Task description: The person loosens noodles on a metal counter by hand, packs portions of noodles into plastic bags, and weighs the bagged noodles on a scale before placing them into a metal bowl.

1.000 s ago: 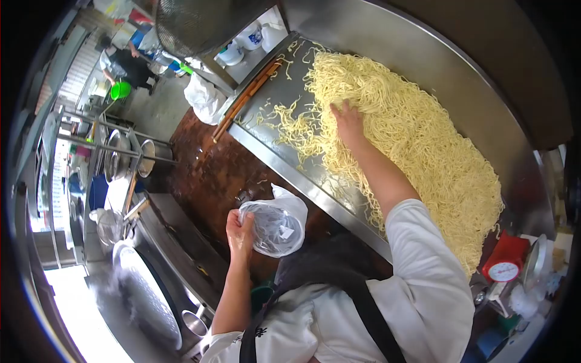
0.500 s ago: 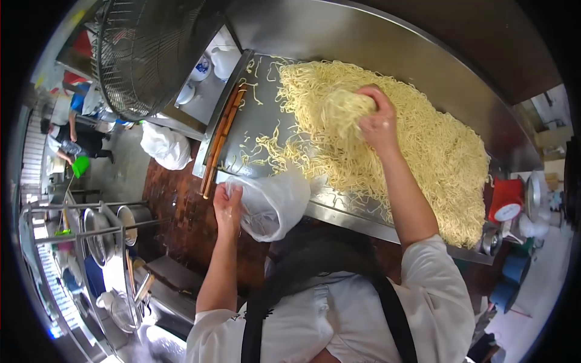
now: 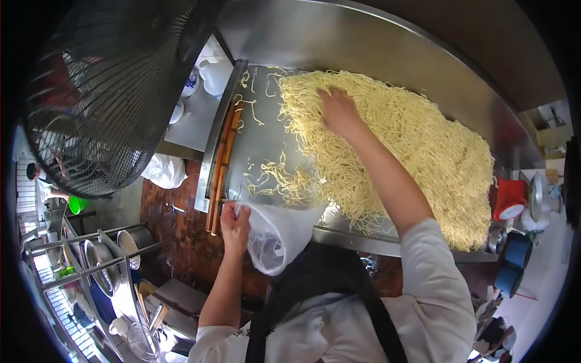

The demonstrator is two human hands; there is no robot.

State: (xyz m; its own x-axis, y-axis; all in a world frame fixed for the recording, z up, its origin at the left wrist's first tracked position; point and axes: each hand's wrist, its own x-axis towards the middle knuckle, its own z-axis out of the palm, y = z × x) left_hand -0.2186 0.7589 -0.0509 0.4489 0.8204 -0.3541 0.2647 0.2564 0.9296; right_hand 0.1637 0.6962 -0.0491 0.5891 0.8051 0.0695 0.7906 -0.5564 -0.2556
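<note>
A wide heap of pale yellow noodles [image 3: 411, 157] covers much of the metal worktop. My right hand [image 3: 340, 113] reaches onto its far left part, palm down. The fingers look apart, with their tips slightly blurred against the noodles; no lifted bunch shows in them. At the near edge of the worktop, my left hand [image 3: 236, 225] is closed on the rim of a white translucent plastic bag [image 3: 296, 227]. The bag's mouth hangs open toward me, and its far end lies by the loose noodles. What is inside cannot be made out.
Two long brown sticks [image 3: 225, 163] lie along the worktop's left edge. A large fan [image 3: 103, 103] stands close at upper left. A red scale [image 3: 510, 199] sits beyond the right end. Metal racks with pans [image 3: 100, 266] are at left. Another person [image 3: 45, 181] is in the background.
My right hand, which held a raised bunch of noodles, has moved left and down onto the heap without that bunch. My left hand still grips the bag. The view has shifted slightly.
</note>
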